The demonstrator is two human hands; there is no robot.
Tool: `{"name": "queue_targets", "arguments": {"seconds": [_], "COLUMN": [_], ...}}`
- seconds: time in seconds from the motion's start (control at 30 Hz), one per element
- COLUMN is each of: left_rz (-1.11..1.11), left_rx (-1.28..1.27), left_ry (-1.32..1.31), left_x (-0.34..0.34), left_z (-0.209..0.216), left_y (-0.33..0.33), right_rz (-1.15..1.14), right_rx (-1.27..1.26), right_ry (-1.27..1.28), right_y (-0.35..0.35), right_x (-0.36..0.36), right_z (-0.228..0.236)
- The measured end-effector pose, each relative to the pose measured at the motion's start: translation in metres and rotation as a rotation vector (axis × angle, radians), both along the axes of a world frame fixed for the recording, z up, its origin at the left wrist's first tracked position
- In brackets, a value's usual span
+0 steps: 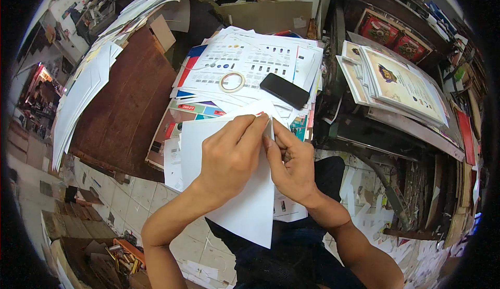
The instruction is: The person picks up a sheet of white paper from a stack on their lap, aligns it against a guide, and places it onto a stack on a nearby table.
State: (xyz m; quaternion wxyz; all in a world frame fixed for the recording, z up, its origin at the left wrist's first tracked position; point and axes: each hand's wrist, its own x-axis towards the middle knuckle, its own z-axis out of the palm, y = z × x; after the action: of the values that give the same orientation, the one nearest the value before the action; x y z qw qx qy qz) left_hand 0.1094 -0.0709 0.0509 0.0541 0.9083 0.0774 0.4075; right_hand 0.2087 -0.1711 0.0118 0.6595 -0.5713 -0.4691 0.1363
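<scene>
Left hand (229,156) and right hand (291,171) meet fingertip to fingertip, pinching the sheet (247,205) at its top right; it spreads toward seven o'clock. Edge work looks underway, but how much remains I can't tell. Tape (232,91) lies at eleven, unheld.

Cluttered workroom with pale tiled floor (172,198).
At left, a red-brown wooden tabletop (114,109) is seen; at right, a dark stand (375,138) is flanked by upright boards (461,195); the floor is littered with paper scraps (350,185).
</scene>
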Motion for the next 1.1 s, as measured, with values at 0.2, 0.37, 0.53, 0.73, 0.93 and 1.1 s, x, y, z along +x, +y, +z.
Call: {"name": "queue_targets", "arguments": {"seconds": [0.2,0.37,0.53,0.73,0.93,1.1], "left_rz": [0.074,0.590,1.379,0.999,0.318,0.085], "left_rx": [-0.119,-0.442,-0.424,-0.709,-0.338,-0.301], "left_ry": [-0.131,-0.479,-0.193,-0.369,-0.261,-0.411], "left_x": [-0.014,-0.124,-0.327,-0.299,-0.167,-0.154], "left_z": [0.013,-0.010,-0.108,-0.087,0.001,-0.015], "left_y": [0.016,0.092,0.105,0.055,0.041,0.053], "right_rz": [0.028,0.005,-0.066,0.395,0.426,0.206], "right_rx": [0.007,0.021,0.283,0.639,0.686,0.435], "right_ry": [0.162,0.300,0.359,0.062,-0.445,-0.208], "right_y": [0.007,0.003,-0.035,-0.046,-0.019,-0.051], "right_x": [-0.001,0.064,0.134,0.154,0.120,0.166], "right_z": [-0.002,-0.011,0.011,0.067,0.079,0.009]}}
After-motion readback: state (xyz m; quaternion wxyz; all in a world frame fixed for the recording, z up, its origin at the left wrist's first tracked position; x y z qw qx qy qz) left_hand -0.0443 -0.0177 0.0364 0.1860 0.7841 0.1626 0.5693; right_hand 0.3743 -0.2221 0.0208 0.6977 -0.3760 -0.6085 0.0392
